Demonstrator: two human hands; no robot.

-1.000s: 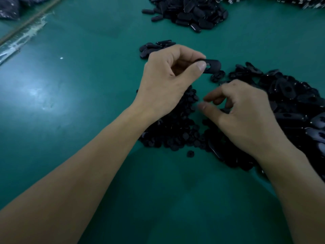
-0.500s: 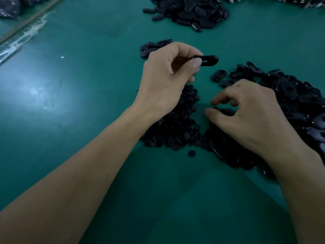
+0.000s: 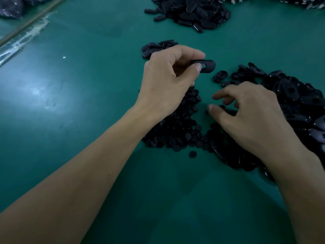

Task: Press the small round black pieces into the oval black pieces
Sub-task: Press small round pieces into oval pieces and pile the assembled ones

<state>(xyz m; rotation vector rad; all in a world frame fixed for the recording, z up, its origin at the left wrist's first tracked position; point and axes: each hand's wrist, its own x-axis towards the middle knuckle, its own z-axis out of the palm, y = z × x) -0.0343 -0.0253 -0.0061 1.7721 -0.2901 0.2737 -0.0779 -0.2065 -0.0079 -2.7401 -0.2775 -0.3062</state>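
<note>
My left hand (image 3: 168, 80) pinches one oval black piece (image 3: 206, 66) between thumb and fingers, holding it just above the green table. Below that hand lies a heap of small round black pieces (image 3: 177, 127). My right hand (image 3: 251, 117) hovers low over the gap between that heap and a big pile of oval black pieces (image 3: 292, 95) at the right; its thumb and forefinger are apart, and I see nothing between them. One round piece (image 3: 193, 154) lies alone in front of the heap.
A pile of oval pieces (image 3: 191, 13) sits at the far centre, and a small cluster (image 3: 158, 46) lies behind my left hand. Clear plastic wrap (image 3: 22, 41) and a thin rod lie at the far left on the green table (image 3: 70, 120).
My right hand has dropped back and down toward the round pieces, fingers spreading. The oval piece in my left hand has tilted, from edge-on to flatter.
</note>
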